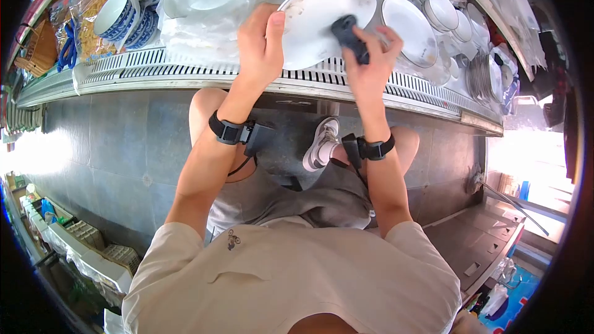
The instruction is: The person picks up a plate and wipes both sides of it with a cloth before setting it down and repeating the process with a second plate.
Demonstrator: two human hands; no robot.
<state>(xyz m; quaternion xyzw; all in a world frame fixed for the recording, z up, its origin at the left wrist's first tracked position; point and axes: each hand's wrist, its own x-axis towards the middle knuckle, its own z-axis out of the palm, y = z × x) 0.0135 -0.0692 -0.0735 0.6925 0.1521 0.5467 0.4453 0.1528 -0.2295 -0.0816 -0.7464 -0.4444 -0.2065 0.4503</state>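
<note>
The left hand [260, 43] grips the rim of a white plate [315, 15], thumb on its face. The right hand [371, 65] clutches a black cloth [348, 36] pressed against it. The plate is tilted above the shelf [154, 65] and shows faint brown smudges near its rim.

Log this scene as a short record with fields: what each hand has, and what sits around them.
left hand: grips the white plate by its rim, plate tilted
right hand: fingers hold a dark pad against the plate's face
shelf: slotted ledge behind both hands
on shelf: bagged dishes, blue-patterned bowl, more plates
wrist bands: black, one on each wrist
</note>
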